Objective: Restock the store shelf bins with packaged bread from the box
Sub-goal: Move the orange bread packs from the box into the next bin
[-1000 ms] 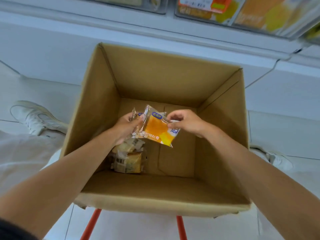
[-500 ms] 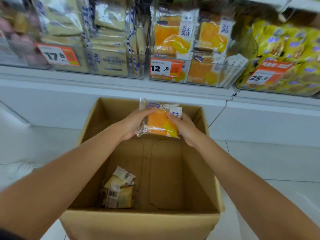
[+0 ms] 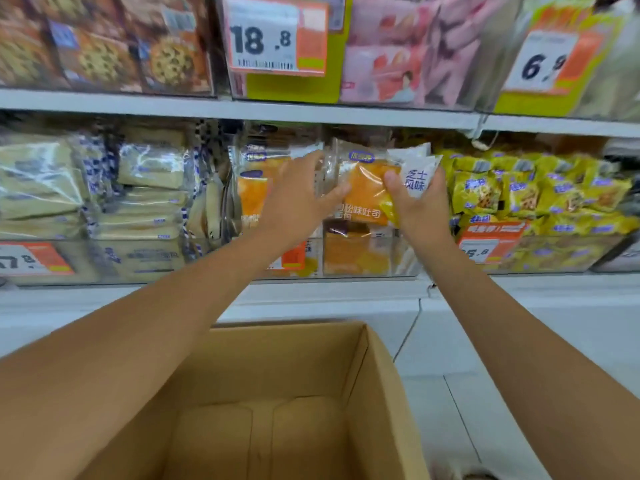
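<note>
Both hands grasp the bread packet (image 3: 366, 197) between them: left hand (image 3: 294, 202) on its left edge, right hand (image 3: 420, 207) on its white end. It lies crosswise, printed face toward the camera.

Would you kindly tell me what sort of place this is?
Most likely a grocery or convenience store aisle: clear shelf bins full of wrapped bread, orange price tags like the 18.8 one, and an open cardboard box for restocking.
</note>
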A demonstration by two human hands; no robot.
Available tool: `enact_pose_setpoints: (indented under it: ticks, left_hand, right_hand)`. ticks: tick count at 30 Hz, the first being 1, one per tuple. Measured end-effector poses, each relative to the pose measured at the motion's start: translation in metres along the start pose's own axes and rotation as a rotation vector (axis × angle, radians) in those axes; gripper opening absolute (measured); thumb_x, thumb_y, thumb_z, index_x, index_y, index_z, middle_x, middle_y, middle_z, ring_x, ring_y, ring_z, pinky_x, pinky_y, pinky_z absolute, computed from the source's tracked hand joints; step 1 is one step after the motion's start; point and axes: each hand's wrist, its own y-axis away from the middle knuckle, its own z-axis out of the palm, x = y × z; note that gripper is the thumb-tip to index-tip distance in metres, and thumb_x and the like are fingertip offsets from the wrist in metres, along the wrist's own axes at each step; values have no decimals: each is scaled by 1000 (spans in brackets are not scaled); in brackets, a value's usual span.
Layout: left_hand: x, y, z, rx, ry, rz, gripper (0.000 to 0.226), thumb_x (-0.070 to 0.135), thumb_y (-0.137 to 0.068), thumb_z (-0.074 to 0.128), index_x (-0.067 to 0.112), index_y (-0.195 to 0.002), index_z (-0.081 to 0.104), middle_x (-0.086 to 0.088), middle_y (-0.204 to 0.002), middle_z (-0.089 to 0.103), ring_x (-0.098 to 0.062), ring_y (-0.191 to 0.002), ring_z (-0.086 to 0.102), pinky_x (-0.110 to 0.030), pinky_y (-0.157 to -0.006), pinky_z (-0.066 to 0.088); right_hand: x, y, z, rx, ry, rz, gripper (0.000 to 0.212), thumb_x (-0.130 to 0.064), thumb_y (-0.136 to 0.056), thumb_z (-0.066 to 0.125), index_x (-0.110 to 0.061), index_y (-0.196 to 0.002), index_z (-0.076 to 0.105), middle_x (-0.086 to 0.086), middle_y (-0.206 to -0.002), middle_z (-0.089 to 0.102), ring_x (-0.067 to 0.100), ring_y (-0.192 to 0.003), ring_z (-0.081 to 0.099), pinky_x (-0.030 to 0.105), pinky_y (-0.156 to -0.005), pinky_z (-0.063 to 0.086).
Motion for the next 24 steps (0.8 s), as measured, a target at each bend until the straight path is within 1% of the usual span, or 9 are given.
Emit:
enact_pose_setpoints:
  ticks: [1,3,5,6,10,12,14,19,24]
  left_hand:
    - [-3,-8,3,28,-134,37,73,58,-89,59,21,-148,37,0,-144,49,-22,-135,39,-45,-113,30]
    - [-11,-19,10,25,-364,90,81,61,-87,59,24,-153,28,0,-155,36,-23,-144,27,-45,-114,20]
    - [-23,-24,20,-14,-498,141,88,64,-85,59,26,-155,21,1,-161,24,-20,-148,17,-44,-116,12]
    - [-30,-26,23,-28,-538,158,89,65,-85,58,27,-156,19,1,-163,21,-20,-149,14,-44,-117,9]
    - [-43,-29,24,23,-588,214,86,69,-83,56,27,-153,27,-1,-160,28,-21,-147,21,-42,-116,8]
    - [-45,-27,25,57,-602,258,85,72,-82,52,27,-152,32,-1,-158,32,-22,-145,26,-43,-116,10]
    - [-48,-27,26,65,-622,270,87,74,-81,49,27,-152,34,-1,-158,33,-23,-145,28,-45,-116,12]
    - [-50,-31,26,64,-678,239,91,79,-79,42,23,-150,34,-3,-156,35,-24,-143,31,-47,-117,16]
    - [-55,-30,28,44,-675,278,91,81,-81,30,25,-153,30,-5,-158,32,-25,-143,31,-47,-116,14]
  right_hand:
    - [6,-12,2,-18,37,-6,57,-40,-88,69,-13,-131,43,-17,-103,55,-8,-91,54,20,-83,42]
    - [19,-31,13,-87,114,20,60,-42,-88,69,-12,-131,41,-10,-112,56,5,-104,57,25,-91,43]
    - [26,-44,22,-151,137,69,63,-44,-87,68,-10,-132,41,-1,-120,57,17,-114,57,33,-97,45]
    - [26,-48,25,-170,125,78,62,-45,-88,68,-10,-132,41,-1,-120,57,16,-112,57,32,-96,45]
    - [35,-61,22,-209,207,-2,46,-39,-88,69,-17,-118,43,-13,-99,55,2,-91,56,25,-82,49]
    - [39,-58,23,-176,331,-34,62,-62,-80,66,-15,-116,50,-5,-103,60,13,-97,60,34,-87,51]
    - [42,-57,23,-118,413,-85,82,-84,-68,53,-17,-116,56,3,-109,63,22,-102,61,42,-90,52]
    - [31,-59,25,-172,462,-124,68,-63,-85,58,-10,-125,45,7,-118,58,25,-108,57,42,-91,48]
    - [36,-58,16,-276,566,-70,76,-71,-86,46,-8,-129,42,11,-123,57,29,-112,56,46,-93,48]
